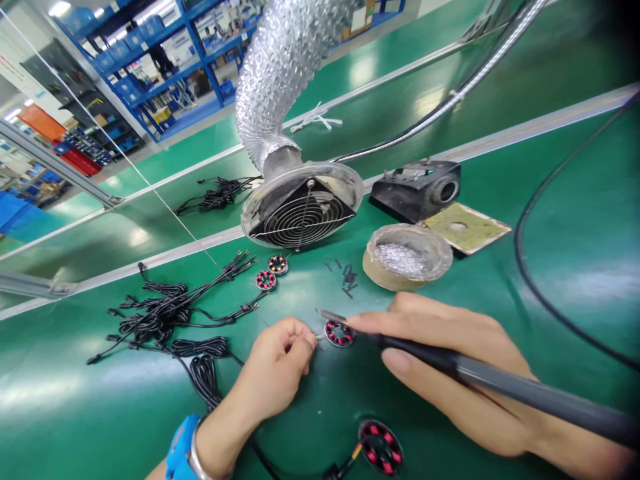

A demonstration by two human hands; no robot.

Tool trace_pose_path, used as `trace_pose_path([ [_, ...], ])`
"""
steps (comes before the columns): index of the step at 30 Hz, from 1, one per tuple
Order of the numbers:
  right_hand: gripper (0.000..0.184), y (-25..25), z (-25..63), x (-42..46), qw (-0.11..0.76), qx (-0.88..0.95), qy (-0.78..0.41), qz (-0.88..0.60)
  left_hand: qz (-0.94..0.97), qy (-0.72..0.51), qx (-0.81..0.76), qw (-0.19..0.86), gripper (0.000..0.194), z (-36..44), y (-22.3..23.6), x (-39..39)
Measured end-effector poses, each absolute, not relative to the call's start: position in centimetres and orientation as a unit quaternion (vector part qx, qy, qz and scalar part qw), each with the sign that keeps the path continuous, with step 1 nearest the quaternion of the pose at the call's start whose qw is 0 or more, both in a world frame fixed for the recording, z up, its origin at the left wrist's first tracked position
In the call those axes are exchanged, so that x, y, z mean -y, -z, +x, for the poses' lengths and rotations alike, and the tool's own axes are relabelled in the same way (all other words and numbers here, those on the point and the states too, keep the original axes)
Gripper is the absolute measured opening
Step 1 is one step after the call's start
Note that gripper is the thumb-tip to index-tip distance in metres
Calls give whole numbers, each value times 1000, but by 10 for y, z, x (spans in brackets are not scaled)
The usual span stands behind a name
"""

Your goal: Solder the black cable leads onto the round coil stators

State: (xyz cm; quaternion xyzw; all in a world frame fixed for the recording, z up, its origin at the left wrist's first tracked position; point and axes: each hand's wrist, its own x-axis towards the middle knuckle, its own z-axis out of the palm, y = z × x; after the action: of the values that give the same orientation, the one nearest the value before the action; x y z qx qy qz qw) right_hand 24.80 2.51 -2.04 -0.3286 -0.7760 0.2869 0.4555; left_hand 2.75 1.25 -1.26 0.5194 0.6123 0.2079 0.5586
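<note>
In my right hand [465, 373] is a soldering iron [530, 388], gripped like a pen, its metal tip pointing left. The tip sits just above a small round motor stator [340, 333] with red and black windings. My left hand [283, 367] is closed in a pinch beside that stator. Thin silvery wire ends [320, 339] show between its fingertips and the stator's left edge; how they run inside the fingers is hidden. Nearer to me lies another red-wound stator [381, 447] with a black cable attached. Two more stators [266, 279] rest farther back on the green bench.
Black coiled cables [160, 313] pile at the left. A fume extractor [303, 213] with a silver duct [280, 73] stands behind. Short black sleeve pieces [349, 277], a bowl of solder scraps [407, 260], a yellow sponge [465, 227] and an iron holder [417, 190] sit at the back right.
</note>
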Motion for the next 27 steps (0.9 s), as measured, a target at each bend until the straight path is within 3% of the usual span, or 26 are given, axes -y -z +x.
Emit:
trace_pose_path([
  [8,19,9,246,-22,446,780,-311,-310,525,-201,-613,555,26,26,13,-11],
  [27,31,9,244,-17,469,776,-300,-294,540,-194,-613,544,27,26,13,-11],
])
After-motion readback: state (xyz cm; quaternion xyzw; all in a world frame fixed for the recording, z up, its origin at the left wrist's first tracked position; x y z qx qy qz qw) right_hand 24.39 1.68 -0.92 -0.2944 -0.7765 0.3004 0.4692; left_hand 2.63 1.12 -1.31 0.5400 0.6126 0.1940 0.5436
